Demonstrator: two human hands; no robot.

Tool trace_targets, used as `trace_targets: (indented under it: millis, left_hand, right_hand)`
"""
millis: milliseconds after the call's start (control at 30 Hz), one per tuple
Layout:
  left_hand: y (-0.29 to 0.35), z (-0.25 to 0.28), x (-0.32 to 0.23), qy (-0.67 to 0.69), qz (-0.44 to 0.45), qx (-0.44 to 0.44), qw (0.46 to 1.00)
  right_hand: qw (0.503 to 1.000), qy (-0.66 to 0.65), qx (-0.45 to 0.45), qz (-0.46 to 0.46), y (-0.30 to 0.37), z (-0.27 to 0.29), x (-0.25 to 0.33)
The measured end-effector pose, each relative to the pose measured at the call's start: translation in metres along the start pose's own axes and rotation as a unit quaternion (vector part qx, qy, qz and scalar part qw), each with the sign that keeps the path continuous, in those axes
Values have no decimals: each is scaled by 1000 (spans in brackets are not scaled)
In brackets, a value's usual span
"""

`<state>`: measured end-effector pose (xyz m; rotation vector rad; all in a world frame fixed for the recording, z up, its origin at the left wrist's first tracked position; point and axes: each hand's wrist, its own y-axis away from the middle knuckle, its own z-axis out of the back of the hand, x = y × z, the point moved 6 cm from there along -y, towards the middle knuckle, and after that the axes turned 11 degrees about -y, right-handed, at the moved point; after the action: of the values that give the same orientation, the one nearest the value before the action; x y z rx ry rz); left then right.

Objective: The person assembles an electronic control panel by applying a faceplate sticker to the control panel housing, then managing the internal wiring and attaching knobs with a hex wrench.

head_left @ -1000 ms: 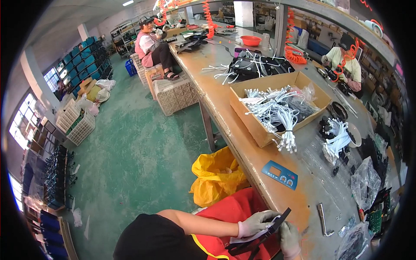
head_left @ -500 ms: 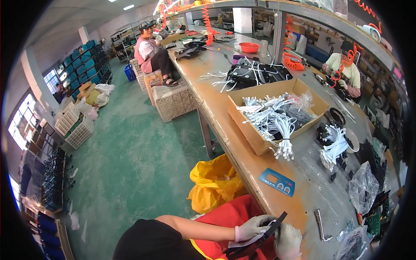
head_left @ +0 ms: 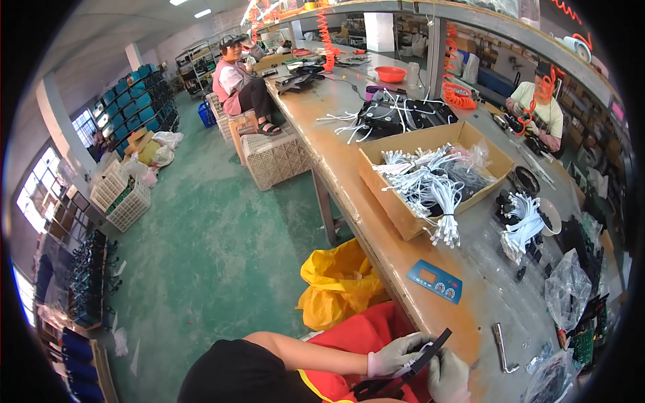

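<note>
Both my hands wear pale work gloves and are together at the bottom, over my red apron (head_left: 349, 330). They hold a flat black plastic part (head_left: 432, 352), tilted, with one end pointing up and right. On its left side my left hand (head_left: 395, 357) has its fingers closed at the edge, and a small white bit shows by the fingertips. My right hand (head_left: 449, 376) grips the part from the right, its fingers mostly hidden behind it. Nearest on the bench lies a blue control-panel sticker (head_left: 435, 281) with a window cut-out.
A cardboard box (head_left: 396, 218) of white cable bundles (head_left: 430, 185) stands on the bench (head_left: 366, 235). A socket wrench (head_left: 502, 349), clear plastic bags (head_left: 568, 289) and another cable bundle (head_left: 524, 225) lie right. A yellow sack (head_left: 336, 282) sits below the edge. Two people work farther off.
The white sheet seen below my left hand no longer shows there. My hands and the black part have shifted slightly; the whole view has moved a little.
</note>
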<state>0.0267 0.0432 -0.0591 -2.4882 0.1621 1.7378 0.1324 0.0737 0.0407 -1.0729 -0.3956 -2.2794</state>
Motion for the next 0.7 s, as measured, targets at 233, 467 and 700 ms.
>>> trace_targets:
  millis: [233, 467, 700]
  left_hand:
    - [2, 5, 7, 16, 15, 19, 1000]
    - [5, 2, 8, 9, 20, 29, 999]
    - [10, 20, 13, -2, 48, -28, 998]
  right_hand:
    - [991, 118, -1, 69, -4, -7, 5]
    - [992, 19, -17, 126, 0, 27, 11]
    - [878, 356, -319, 22, 52, 106, -96]
